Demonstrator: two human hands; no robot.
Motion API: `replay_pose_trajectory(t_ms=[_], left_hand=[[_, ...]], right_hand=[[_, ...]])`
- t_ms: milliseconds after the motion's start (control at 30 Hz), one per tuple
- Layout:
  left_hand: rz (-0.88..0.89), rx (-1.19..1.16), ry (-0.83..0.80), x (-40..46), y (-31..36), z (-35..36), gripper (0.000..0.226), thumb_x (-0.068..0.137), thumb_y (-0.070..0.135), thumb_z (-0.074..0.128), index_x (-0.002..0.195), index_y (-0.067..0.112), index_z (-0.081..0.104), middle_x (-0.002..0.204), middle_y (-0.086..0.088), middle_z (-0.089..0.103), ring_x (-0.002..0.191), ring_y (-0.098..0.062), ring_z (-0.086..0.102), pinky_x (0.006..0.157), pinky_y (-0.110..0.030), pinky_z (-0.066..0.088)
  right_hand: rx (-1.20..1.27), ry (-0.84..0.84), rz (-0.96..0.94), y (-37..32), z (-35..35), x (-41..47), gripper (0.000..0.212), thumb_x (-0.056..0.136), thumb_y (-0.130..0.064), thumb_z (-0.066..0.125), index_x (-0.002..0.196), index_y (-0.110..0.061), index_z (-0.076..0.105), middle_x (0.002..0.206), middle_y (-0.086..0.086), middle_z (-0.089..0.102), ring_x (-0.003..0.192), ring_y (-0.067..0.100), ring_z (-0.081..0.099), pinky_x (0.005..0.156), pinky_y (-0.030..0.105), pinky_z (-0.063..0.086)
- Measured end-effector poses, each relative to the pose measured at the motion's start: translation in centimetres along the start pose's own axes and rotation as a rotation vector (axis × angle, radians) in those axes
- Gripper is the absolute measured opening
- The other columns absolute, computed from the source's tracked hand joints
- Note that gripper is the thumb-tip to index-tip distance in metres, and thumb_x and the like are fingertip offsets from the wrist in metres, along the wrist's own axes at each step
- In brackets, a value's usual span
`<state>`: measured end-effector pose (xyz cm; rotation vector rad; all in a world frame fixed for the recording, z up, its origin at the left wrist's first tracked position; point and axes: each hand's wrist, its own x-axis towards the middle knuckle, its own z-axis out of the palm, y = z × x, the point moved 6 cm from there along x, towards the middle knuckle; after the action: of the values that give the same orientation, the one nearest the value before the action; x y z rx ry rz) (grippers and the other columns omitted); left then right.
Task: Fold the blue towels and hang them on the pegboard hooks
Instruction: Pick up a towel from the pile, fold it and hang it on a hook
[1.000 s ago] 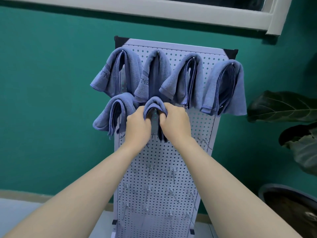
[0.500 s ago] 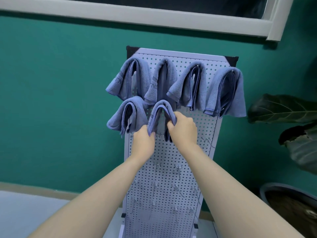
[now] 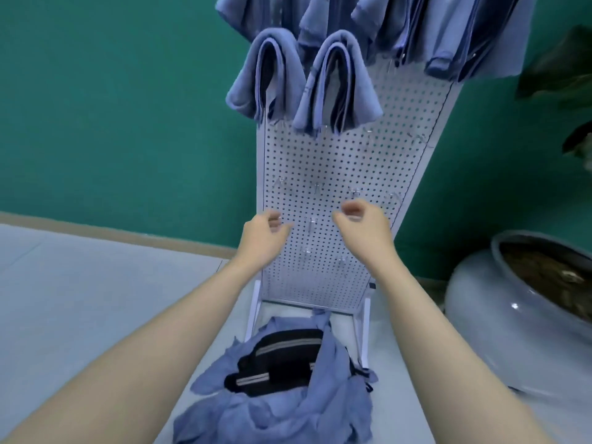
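Hands [image 3: 315, 238] empty, fingers [image 3: 347, 209] loosely curled

I took this for a room in a home, or one staged to look like it: a teal painted wall [image 3: 112, 123] with a pale skirting strip [image 3: 128, 233] ran behind a white freestanding pegboard [image 3: 336, 219], a big glazed planter [image 3: 474, 309] filled with soil sat to my right with dark broad leaves [image 3: 557, 68] above it, and blue towels [image 3: 288, 408] were heaped in a dark basket [image 3: 282, 360] on the light floor [image 3: 80, 283]
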<state>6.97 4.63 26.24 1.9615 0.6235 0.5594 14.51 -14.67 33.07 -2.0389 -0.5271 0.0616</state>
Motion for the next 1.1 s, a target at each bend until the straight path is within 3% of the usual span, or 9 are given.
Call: replay_pose_trajectory(t_ms=[267,333,500,633,700,800,867,967,1100], left_hand=[[-0.243,0.150,-0.360,-5.7,-13.9,7.9,0.046,0.094,0.023,0.073,0.135,0.006,0.061,0.127,-0.007,0.066,0.106,-0.016,0.060,0.092,-0.025,0.047],[-0.270,0.197,-0.423,-7.2,-17.1,9.5,0.044,0.093,0.021,0.073,0.134,0.006,0.063,0.128,-0.009,0.066,0.111,-0.018,0.063,0.095,-0.022,0.046],[-0.276,0.262,-0.601,-10.8,-23.3,13.8,0.041,0.091,0.020,0.075,0.130,0.011,0.067,0.125,-0.004,0.071,0.119,-0.018,0.065,0.103,-0.027,0.050],[-0.264,0.288,-0.809,-14.6,-24.7,18.0,0.041,0.081,0.040,0.085,0.112,0.017,0.072,0.099,-0.001,0.074,0.092,-0.016,0.069,0.084,-0.031,0.056],[-0.268,0.344,-0.874,-16.3,-25.9,19.5,0.040,0.077,0.044,0.086,0.101,0.016,0.070,0.086,0.002,0.070,0.081,-0.017,0.066,0.075,-0.035,0.054],[-0.299,0.440,-0.914,-17.5,-27.9,20.5,0.021,0.083,0.027,0.076,0.087,0.011,0.063,0.082,-0.003,0.066,0.079,-0.024,0.064,0.069,-0.036,0.050],[-0.322,0.441,-0.933,-17.9,-28.2,20.7,0.010,0.085,0.016,0.070,0.078,0.013,0.063,0.076,-0.002,0.061,0.074,-0.020,0.057,0.066,-0.029,0.044],[-0.371,0.336,-0.906,-17.7,-27.7,20.6,0.017,0.086,0.012,0.070,0.072,0.017,0.061,0.065,0.007,0.053,0.065,-0.010,0.048,0.065,-0.027,0.040],[-0.488,0.109,-0.817,-16.6,-26.3,19.8,0.025,0.093,0.022,0.068,0.075,0.019,0.050,0.066,0.007,0.043,0.066,-0.011,0.038,0.064,-0.027,0.031]], right_hand=[[0.023,-0.230,0.347,15.6,8.4,-4.2,0.010,0.098,-0.018,0.065,0.106,-0.014,0.070,0.094,-0.003,0.068,0.092,0.019,0.063,0.083,0.034,0.050],[0.011,-0.258,0.418,19.9,10.1,-5.3,0.007,0.097,-0.014,0.065,0.102,-0.012,0.070,0.095,0.003,0.070,0.093,0.023,0.065,0.081,0.032,0.049],[-0.281,-0.356,0.535,30.1,12.4,-9.4,0.044,0.097,-0.023,0.066,0.137,-0.009,0.058,0.135,0.014,0.065,0.122,0.033,0.061,0.093,0.032,0.046],[-0.351,-0.492,0.584,34.5,14.1,-12.4,0.059,0.093,-0.032,0.074,0.139,-0.005,0.048,0.132,0.015,0.061,0.124,0.033,0.058,0.084,0.029,0.042],[-0.375,-0.531,0.606,35.9,14.9,-13.1,0.057,0.093,-0.032,0.074,0.134,0.000,0.049,0.127,0.019,0.063,0.116,0.033,0.059,0.083,0.033,0.043],[-0.424,-0.532,0.598,36.9,15.5,-13.3,0.043,0.094,-0.029,0.072,0.122,0.000,0.057,0.116,0.020,0.066,0.109,0.034,0.061,0.089,0.036,0.046],[-0.459,-0.522,0.580,37.3,15.7,-13.2,0.021,0.093,-0.027,0.071,0.092,-0.013,0.055,0.095,0.011,0.062,0.094,0.030,0.058,0.081,0.035,0.045],[-0.506,-0.537,0.537,37.8,16.4,-13.1,0.039,0.094,-0.028,0.068,0.065,-0.020,0.043,0.067,0.000,0.052,0.077,0.026,0.055,0.067,0.032,0.040],[-0.464,-0.611,0.528,37.3,17.3,-13.3,0.046,0.095,-0.019,0.058,0.053,-0.021,0.041,0.058,-0.001,0.048,0.064,0.020,0.047,0.061,0.035,0.038]])
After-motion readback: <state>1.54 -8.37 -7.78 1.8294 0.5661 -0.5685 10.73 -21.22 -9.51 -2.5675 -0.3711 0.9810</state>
